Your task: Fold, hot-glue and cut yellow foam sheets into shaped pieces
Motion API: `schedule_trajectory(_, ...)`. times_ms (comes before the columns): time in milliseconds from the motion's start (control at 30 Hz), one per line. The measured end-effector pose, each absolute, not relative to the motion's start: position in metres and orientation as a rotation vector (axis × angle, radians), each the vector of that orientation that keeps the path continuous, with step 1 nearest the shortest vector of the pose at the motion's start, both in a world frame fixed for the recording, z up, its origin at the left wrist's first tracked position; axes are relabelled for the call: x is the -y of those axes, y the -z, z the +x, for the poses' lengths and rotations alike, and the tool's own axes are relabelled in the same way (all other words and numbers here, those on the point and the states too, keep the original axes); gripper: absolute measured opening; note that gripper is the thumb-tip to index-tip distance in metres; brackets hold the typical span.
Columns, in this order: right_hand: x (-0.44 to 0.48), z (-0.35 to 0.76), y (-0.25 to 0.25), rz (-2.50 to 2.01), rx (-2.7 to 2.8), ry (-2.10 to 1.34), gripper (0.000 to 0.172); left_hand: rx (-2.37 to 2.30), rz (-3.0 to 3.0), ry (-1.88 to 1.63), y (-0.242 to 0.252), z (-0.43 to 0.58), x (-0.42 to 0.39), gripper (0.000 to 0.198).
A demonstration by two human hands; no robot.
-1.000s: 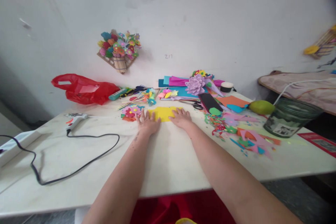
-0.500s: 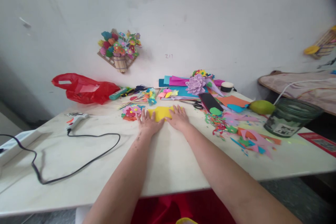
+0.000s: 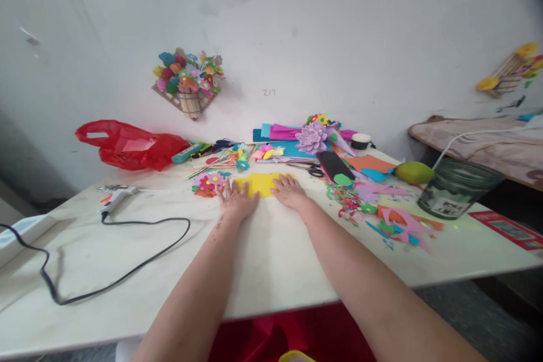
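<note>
Head view: we face a pale table (image 3: 275, 260) pushed near a wall, and we read it from left to right.
White strip (image 3: 27, 233): lies at the table's left edge, partly out of our sight.
Glue gun (image 3: 119, 199): rests on its side, its black cord (image 3: 169, 238) looping over the bare tabletop towards us.
Red bag (image 3: 131, 150): slumps behind the glue gun, handle loop to the left.
Wall bouquet (image 3: 189, 80): hangs above the table, many-coloured flowers over a bundled-stick base.
Cut flowers (image 3: 210, 182): pile up just beside our left fingers; whether they touch, we cannot tell.
Left hand (image 3: 235, 199): lies palm down, fingers spread, on the left end of the yellow sheet; we grip nothing with it.
Yellow sheet (image 3: 262, 184): lies flat at the middle of the table, between our two hands.
Right hand (image 3: 291, 191): lies palm down on the sheet's right end, fingers slightly parted, well clear of the left hand.
Lilac flower (image 3: 311, 137): sits on coloured sheets at the back.
Phone (image 3: 333, 165): lies right of the scissors (image 3: 315, 171), a green piece over its near end.
Scraps (image 3: 350, 201): scatter in many colours beyond our right wrist.
Green jar (image 3: 452, 189): stands upright on the right.
</note>
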State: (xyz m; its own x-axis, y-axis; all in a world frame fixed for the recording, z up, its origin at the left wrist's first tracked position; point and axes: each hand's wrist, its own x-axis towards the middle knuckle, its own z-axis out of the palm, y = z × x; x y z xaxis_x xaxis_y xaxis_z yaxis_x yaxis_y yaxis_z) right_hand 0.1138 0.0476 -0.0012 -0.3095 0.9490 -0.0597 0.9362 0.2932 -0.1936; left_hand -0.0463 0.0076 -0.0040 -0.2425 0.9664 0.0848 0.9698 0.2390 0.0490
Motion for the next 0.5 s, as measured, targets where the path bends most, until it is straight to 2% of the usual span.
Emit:
schedule_trajectory(300, -0.060, 0.135, 0.007, -1.855, 2.417, -0.261, 0.055, 2.486, -1.809, 0.252, 0.008, -0.059, -0.008, 0.054)
schedule_trajectory(500, -0.068, 0.152, 0.005, -1.892, 2.207, 0.037, 0.038, 2.266, -1.714, 0.537, 0.006, -0.064, -0.007, 0.050)
